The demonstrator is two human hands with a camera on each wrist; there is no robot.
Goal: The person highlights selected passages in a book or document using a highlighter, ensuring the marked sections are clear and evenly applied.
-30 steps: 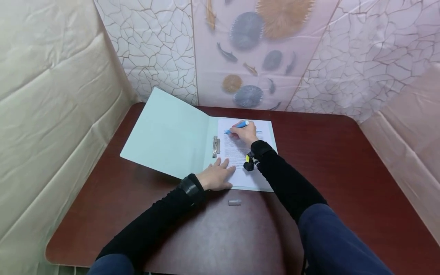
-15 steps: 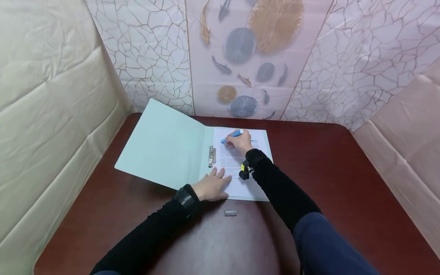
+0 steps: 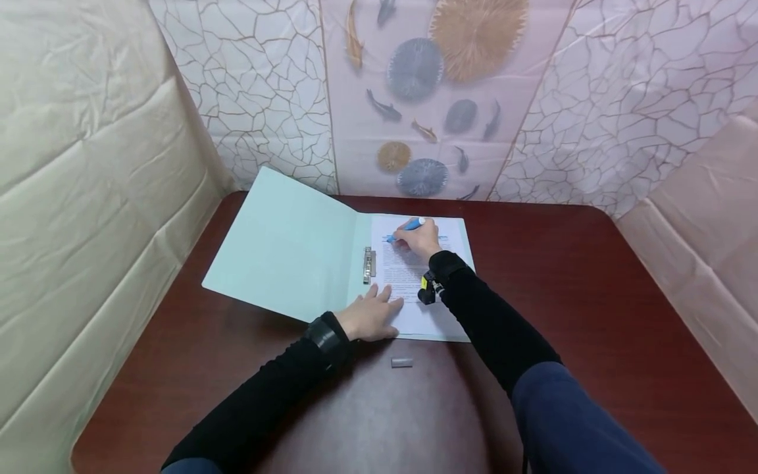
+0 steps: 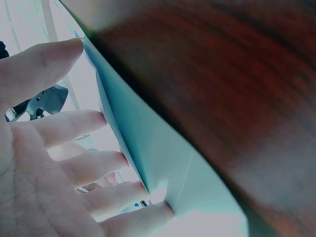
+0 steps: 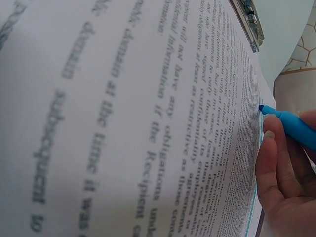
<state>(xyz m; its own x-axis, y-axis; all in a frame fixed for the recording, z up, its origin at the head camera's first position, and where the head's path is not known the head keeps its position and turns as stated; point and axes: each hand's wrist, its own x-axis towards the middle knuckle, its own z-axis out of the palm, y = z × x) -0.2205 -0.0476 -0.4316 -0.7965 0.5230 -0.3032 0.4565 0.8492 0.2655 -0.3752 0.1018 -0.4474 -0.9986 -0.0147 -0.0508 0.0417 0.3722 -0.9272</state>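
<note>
A blue highlighter (image 3: 414, 224) is pinched in my right hand (image 3: 423, 239) near the top of a printed sheet (image 3: 408, 263). In the right wrist view the highlighter's tip (image 5: 261, 108) is at the paper, beside a blue line along the text. The sheet lies in an open pale green folder (image 3: 284, 250) with a metal clip (image 3: 368, 264) by its spine. My left hand (image 3: 370, 317) rests with fingers spread on the lower left of the sheet and the folder's edge. In the left wrist view the left fingers (image 4: 74, 123) reach over the paper.
A small grey cap (image 3: 401, 363) lies on the dark red-brown table (image 3: 562, 296), just in front of the folder. The folder's left cover is tilted up off the table. Patterned cloth (image 3: 266, 85) hangs behind the table, with pale cloth at both sides.
The head view has shifted slightly. The highlighter stays near the left part of the top text lines, and more blue shows there. The left hand has stayed on the sheet.
</note>
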